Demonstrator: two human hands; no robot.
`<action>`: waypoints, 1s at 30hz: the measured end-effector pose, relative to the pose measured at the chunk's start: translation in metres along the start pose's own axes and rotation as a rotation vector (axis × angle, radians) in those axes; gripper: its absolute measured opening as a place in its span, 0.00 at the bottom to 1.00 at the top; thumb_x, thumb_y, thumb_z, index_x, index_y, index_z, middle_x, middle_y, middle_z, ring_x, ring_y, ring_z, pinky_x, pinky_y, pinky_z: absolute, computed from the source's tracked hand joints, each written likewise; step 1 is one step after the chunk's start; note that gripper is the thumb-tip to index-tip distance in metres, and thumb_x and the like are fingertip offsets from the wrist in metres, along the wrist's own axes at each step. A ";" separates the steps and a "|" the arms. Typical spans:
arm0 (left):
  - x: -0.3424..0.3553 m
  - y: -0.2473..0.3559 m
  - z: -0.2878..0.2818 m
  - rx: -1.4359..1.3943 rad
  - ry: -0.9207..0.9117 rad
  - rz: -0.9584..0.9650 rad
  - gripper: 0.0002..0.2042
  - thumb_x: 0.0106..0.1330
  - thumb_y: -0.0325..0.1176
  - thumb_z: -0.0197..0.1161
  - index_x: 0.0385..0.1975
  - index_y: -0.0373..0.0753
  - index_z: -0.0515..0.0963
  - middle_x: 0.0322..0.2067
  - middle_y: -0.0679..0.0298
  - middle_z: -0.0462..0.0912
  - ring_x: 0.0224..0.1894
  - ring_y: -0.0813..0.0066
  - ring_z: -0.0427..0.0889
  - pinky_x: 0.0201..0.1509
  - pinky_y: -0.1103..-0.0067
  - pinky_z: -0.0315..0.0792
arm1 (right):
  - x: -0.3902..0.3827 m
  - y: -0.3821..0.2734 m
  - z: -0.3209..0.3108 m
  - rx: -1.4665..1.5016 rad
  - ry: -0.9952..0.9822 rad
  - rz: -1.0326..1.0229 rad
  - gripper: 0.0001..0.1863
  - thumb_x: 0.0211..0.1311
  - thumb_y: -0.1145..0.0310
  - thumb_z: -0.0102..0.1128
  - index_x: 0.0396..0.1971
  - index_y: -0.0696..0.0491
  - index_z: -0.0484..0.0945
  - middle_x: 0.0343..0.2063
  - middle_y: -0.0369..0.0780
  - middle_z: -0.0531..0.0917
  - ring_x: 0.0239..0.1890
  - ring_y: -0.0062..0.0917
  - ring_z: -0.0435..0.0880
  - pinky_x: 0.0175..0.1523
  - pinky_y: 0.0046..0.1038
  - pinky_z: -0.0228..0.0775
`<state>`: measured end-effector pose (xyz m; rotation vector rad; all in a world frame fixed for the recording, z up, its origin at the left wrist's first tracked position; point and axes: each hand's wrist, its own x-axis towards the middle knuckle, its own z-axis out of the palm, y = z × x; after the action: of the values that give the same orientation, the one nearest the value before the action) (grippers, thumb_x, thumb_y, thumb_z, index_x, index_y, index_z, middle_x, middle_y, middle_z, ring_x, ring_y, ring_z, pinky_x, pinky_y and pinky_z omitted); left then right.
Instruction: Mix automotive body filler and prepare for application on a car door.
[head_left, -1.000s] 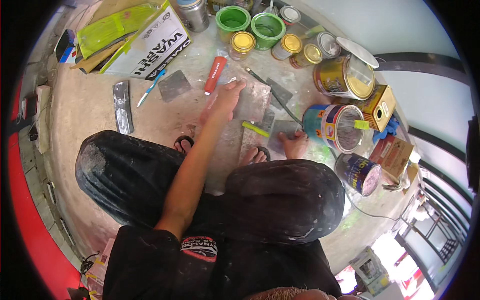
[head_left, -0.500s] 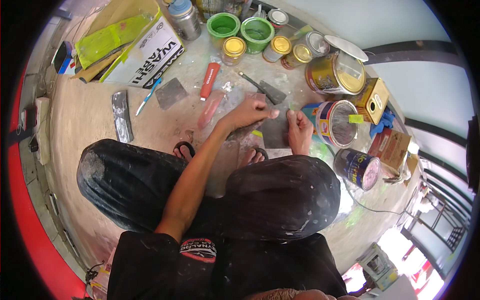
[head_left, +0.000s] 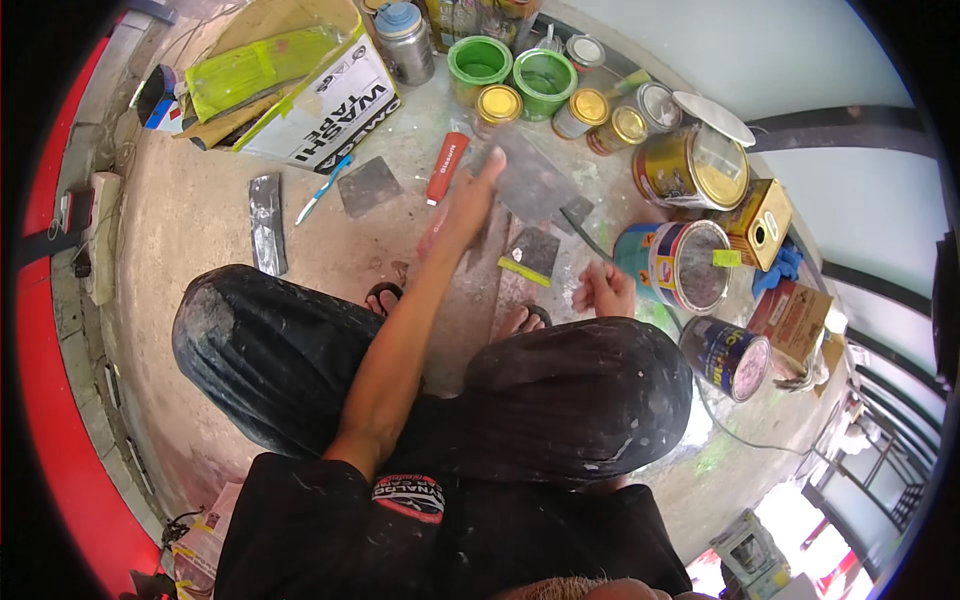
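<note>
A thin grey sheet (head_left: 538, 180) that looks like sandpaper is pinched at its left edge by my left hand (head_left: 476, 198), thumb on top. The sheet is held up over the floor. My right hand (head_left: 606, 292) is beside my right knee, its fingers curled in. A narrow dark strip (head_left: 588, 236) runs from the sheet's lower corner toward those fingers; I cannot tell what they hold. Between the hands a small dark piece with a yellow-green edge (head_left: 531, 256) lies on the floor. A red tube (head_left: 448, 168) lies left of the sheet.
Green tubs (head_left: 545, 84), small gold-lidded cans (head_left: 580, 112) and a large gold tin (head_left: 690, 165) line the far side. Paint cans (head_left: 700, 265) stand right of my right hand. Farther left are a white carton (head_left: 340, 108), a grey square sheet (head_left: 369, 187) and a blue-and-white pen (head_left: 323, 190).
My hands have come apart: the left has moved up and away with the sheet, the right has let go of it. The dark piece with the yellow-green edge is uncovered. The view has shifted slightly.
</note>
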<state>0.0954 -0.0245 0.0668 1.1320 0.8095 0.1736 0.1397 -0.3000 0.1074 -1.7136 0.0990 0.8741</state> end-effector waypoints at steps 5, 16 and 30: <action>-0.021 0.035 0.028 -0.064 0.012 0.201 0.28 0.71 0.56 0.55 0.39 0.29 0.81 0.32 0.64 0.81 0.35 0.80 0.76 0.40 0.78 0.71 | -0.028 0.069 -0.022 0.099 -0.131 0.136 0.17 0.69 0.60 0.59 0.50 0.57 0.74 0.32 0.43 0.85 0.29 0.22 0.84 0.36 0.25 0.78; -0.046 0.013 0.085 -0.118 0.345 0.416 0.18 0.72 0.40 0.57 0.38 0.26 0.77 0.28 0.63 0.80 0.31 0.78 0.75 0.38 0.75 0.70 | -0.016 -0.035 0.066 -0.128 -0.313 -0.488 0.30 0.63 0.74 0.60 0.65 0.59 0.67 0.55 0.42 0.79 0.54 0.22 0.77 0.58 0.27 0.70; -0.008 0.081 0.016 -0.281 0.216 0.175 0.16 0.62 0.33 0.69 0.47 0.34 0.77 0.35 0.61 0.84 0.32 0.74 0.82 0.38 0.76 0.77 | 0.007 -0.023 0.031 0.770 -0.104 -0.182 0.16 0.63 0.76 0.61 0.51 0.54 0.75 0.45 0.35 0.83 0.49 0.22 0.81 0.57 0.32 0.71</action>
<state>0.1219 -0.0043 0.1428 0.9257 0.8456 0.5468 0.1409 -0.2631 0.1190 -0.9402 0.1792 0.6647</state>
